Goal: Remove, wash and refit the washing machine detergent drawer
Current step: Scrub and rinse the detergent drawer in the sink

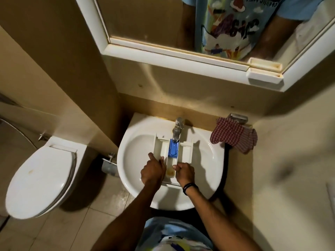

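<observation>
From my remote view I see a white sink [214, 171]. The detergent drawer [187, 153] lies across its bowl, far end under the tap [177, 129] at the sink's back edge, front panel towards the sink's front edge. The left hand [153, 172] grips the drawer's left wall and the right hand [184, 173] grips its right side, both near the front. I judge it light, stiff plastic, slippery when wet, and best held by its side walls. A blue insert [173, 148] sits in the middle compartment, with yellowish residue [170, 172] in front of it. I cannot tell whether water is running.
</observation>
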